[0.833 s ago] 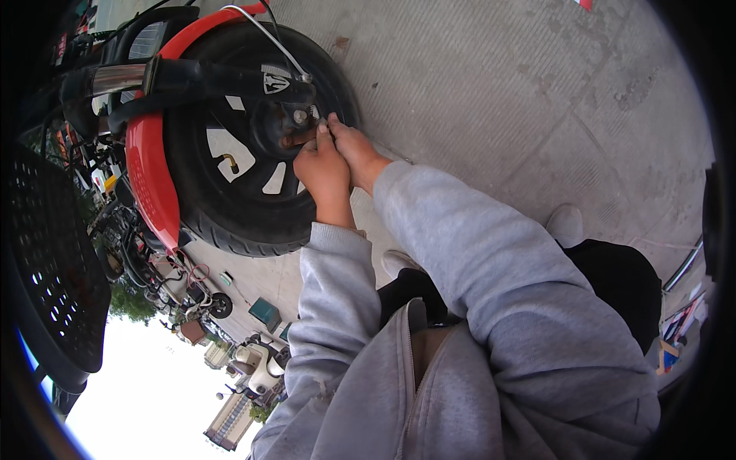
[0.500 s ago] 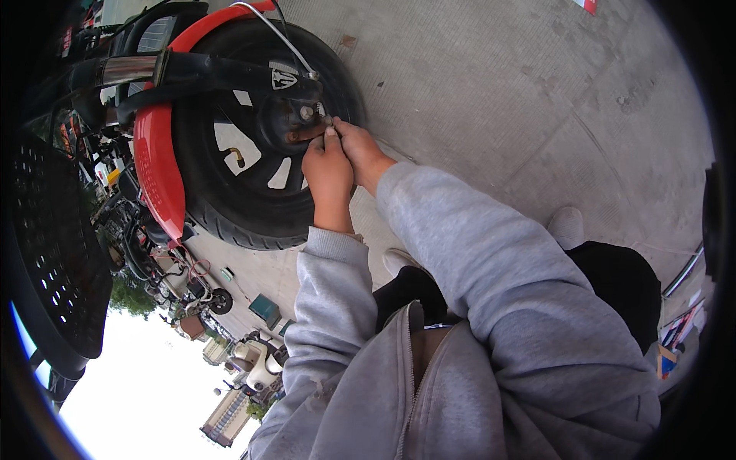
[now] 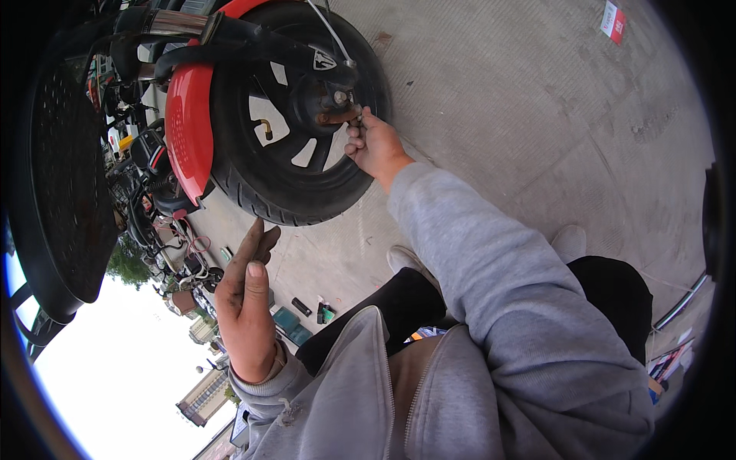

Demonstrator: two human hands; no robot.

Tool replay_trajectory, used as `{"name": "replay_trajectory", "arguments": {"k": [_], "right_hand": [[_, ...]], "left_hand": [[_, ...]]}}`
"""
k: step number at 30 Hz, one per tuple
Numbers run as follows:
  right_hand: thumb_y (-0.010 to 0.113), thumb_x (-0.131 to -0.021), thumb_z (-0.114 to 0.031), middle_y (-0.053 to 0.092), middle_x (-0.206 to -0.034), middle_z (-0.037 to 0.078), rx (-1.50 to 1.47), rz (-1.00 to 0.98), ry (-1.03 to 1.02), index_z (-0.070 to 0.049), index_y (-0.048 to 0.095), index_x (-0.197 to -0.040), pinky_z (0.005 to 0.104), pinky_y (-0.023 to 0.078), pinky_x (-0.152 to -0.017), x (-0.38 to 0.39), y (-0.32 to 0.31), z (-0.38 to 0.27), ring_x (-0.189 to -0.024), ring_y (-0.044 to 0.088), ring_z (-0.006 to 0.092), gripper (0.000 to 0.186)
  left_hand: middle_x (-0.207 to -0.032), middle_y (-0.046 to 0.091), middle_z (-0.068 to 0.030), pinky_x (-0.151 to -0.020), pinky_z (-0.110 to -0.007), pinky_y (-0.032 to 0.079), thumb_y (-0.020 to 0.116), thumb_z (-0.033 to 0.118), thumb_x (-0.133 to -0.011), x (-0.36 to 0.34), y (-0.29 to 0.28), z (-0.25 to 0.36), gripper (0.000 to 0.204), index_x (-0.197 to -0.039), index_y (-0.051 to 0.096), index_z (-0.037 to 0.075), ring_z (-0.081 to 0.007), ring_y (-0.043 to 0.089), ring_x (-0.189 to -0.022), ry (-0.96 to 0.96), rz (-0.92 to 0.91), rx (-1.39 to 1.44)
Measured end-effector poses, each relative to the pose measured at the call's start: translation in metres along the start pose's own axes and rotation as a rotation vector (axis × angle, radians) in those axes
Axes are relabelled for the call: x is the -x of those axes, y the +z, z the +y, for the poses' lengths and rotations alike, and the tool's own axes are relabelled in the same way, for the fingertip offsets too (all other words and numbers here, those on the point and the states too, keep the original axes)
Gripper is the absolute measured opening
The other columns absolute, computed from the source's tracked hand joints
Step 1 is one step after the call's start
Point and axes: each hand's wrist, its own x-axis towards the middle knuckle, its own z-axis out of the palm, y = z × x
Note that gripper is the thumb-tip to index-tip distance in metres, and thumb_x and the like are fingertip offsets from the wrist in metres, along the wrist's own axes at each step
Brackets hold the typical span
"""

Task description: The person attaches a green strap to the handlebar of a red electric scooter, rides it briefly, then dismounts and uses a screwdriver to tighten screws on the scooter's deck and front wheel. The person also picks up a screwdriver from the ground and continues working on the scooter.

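In the head view, your right hand [image 3: 376, 147] has its fingers curled in a close pinch on the outer end of the rusty lever [image 3: 335, 118]; whether a small part also sits between the fingertips is too small to tell. The lever lies just left of that pinch, at the hub [image 3: 309, 100] of the wheel. It looks like stiff metal, hard to damage, its rust giving some bite though any grease would make it slick; the free end seems the best place to hold. Your left hand [image 3: 249, 307], below and left of the grip, is empty, fingers spread and smudged. The tyre [image 3: 268, 195] curves below the grip, with the red fender [image 3: 189, 115] farther left. Right of the grip spreads gritty, grooved pavement [image 3: 498, 115]; well beyond the fender, parked scooters [image 3: 142, 180] crowd the outdoor yard.
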Motion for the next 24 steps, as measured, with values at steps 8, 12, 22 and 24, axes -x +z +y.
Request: {"name": "replay_trajectory", "arguments": {"k": [8, 12, 22, 24], "right_hand": [[0.040, -0.108, -0.038, 0.047, -0.079, -0.002, 0.104, -0.047, 0.101, -0.016, 0.055, -0.094, 0.0270, 0.032, -0.058, 0.011, 0.000, -0.002, -0.061, 0.036, 0.0101, 0.030], [0.038, -0.108, -0.040, 0.047, -0.079, -0.001, 0.216, 0.022, 0.077, -0.016, 0.053, -0.095, 0.0284, 0.035, -0.062, 0.017, -0.001, 0.003, -0.063, 0.037, 0.0122, 0.032], [0.036, -0.107, -0.046, 0.050, -0.083, -0.002, 0.467, 0.065, -0.104, -0.014, 0.054, -0.096, 0.0315, 0.042, -0.066, 0.003, -0.015, 0.007, -0.069, 0.045, 0.0136, 0.038], [0.038, -0.105, -0.049, 0.058, -0.083, 0.006, 0.955, 0.197, -0.237, -0.007, 0.061, -0.102, 0.0379, 0.050, -0.068, 0.002, -0.012, 0.013, -0.074, 0.057, 0.0221, 0.049]], "left_hand": [[-0.109, 0.072, -0.0167, -0.093, -0.035, 0.050, 0.051, 0.038, -0.103, 0.065, -0.005, -0.059, 0.056, -0.137, 0.053, -0.007, -0.0219, 0.067, -0.103, -0.200, 0.220, 0.223], [-0.107, 0.072, -0.0172, -0.095, -0.035, 0.049, 0.052, 0.033, -0.104, 0.056, -0.008, -0.071, 0.052, -0.137, 0.053, -0.008, -0.0214, 0.065, -0.103, -0.081, 0.131, 0.232], [-0.107, 0.072, -0.0157, -0.097, -0.034, 0.046, 0.056, 0.028, -0.103, -0.006, -0.005, -0.092, 0.050, -0.138, 0.052, -0.006, -0.0193, 0.064, -0.101, 0.044, -0.163, 0.309], [-0.095, 0.070, -0.0114, -0.084, -0.031, 0.049, 0.055, 0.023, -0.102, -0.022, 0.001, -0.084, 0.046, -0.138, 0.052, -0.007, -0.0163, 0.063, -0.088, 0.108, -0.140, 0.232]]}}
